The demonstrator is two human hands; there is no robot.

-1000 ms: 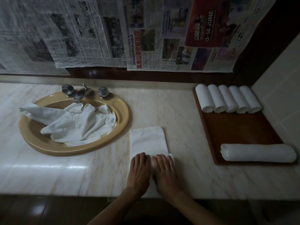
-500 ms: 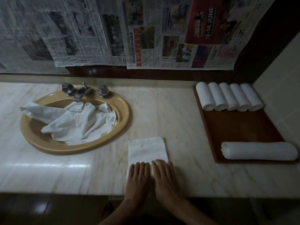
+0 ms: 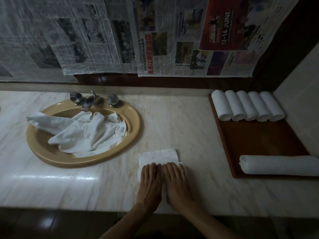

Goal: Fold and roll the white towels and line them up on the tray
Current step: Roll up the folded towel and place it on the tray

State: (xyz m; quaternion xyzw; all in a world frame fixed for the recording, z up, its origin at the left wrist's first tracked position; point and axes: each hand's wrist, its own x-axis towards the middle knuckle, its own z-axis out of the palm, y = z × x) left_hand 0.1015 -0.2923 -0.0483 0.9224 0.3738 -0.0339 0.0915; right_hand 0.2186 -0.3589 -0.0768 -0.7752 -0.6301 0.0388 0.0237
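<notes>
Head view, largest thing to smallest:

- A pale marble desk (image 3: pixel 172 118) is seen spanning the frame, with newspaper sheets (image 3: pixel 103 35) hung across the wall behind it.
- A tan oval sink (image 3: pixel 134 135) is set into the desk at the left; a heap of loose white towels (image 3: pixel 86 133) is piled in its bowl, below a metal faucet (image 3: pixel 88 102) with two knobs.
- A brown wooden tray (image 3: pixel 259 140) is laid at the right end of the desk.
- A long rolled towel (image 3: pixel 279 165) is laid crosswise at the near edge of the tray.
- Five small rolled towels (image 3: pixel 247 106) are lined up side by side, touching, along the far edge of the tray.
- A folded white towel (image 3: pixel 158 156) is spread flat on the desk between sink and tray, near the front edge; its near part is covered by both hands.
- The left hand (image 3: pixel 150 183) and the right hand (image 3: pixel 176 183) are pressed palm-down on that towel, side by side; the fingers (image 3: pixel 151 168) are held straight and flat, grasping nothing.
</notes>
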